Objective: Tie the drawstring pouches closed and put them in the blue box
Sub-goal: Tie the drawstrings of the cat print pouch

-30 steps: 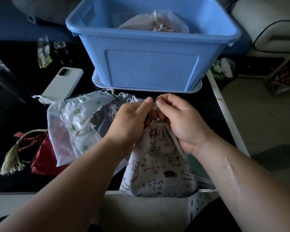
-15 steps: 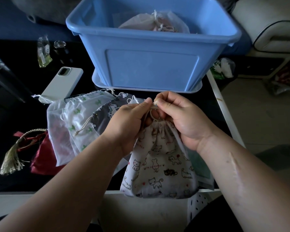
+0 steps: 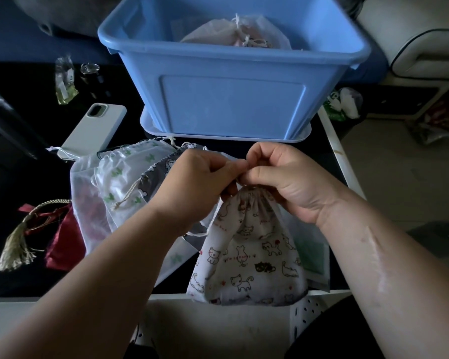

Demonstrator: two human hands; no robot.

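Dark tabletop (image 3: 18,167) cluttered. Untied pouches (image 3: 119,177) heaped at left. Left hand (image 3: 197,182) and right hand (image 3: 285,185) met fingertip to fingertip, both pinching gathered neck of cat-print pouch (image 3: 246,257). Pouch body trailed from neck back toward person, long axis near-far. Blue box (image 3: 231,104) stood straight beyond hands, neither hand nearer.

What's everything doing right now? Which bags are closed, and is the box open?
Left hand: pinching the cat pouch at its neck.
Right hand: pinching the same spot.
Cat pouch: mouth gathered shut; the knot is hidden by the hands.
Blue box: upright, open on top.
White pouch: inside the box, drawn shut.
Cactus pouch: lying on the table, outside the box.
Grey pouch: lying partly under the left hand.
Red pouch: lying flat.
Phone: face down.
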